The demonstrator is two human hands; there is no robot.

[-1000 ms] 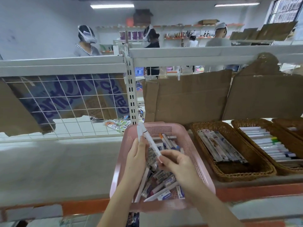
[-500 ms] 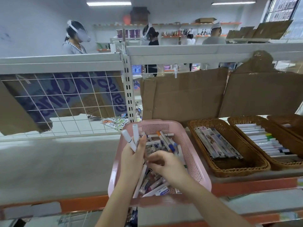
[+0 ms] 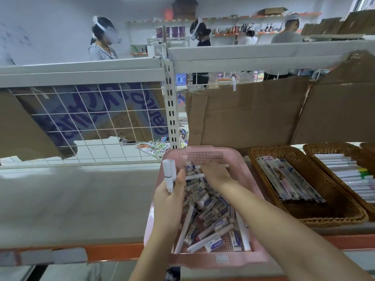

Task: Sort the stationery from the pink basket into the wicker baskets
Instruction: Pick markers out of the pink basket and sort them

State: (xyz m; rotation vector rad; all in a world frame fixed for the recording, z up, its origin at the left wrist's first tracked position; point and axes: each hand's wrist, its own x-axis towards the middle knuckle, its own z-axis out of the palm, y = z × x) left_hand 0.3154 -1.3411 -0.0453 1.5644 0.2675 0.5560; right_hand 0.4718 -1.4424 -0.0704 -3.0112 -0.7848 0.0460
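Left hand (image 3: 169,196) grips white markers (image 3: 169,175) upright. Right hand (image 3: 216,175) digs in pink basket (image 3: 239,171), apparently pinching another pen. Gather matching ones first; wicker baskets (image 3: 304,199) wait rightward.

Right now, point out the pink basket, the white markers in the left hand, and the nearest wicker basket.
pink basket (image 3: 205,154): head view, on its perforated far wall.
white markers (image 3: 169,173): head view, on the barrels above the thumb.
nearest wicker basket (image 3: 332,217): head view, on its woven near rim.

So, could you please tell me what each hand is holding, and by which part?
The left hand grips white markers by their lower ends. The right hand reaches among stationery in the pink basket; whether it holds anything cannot be told.
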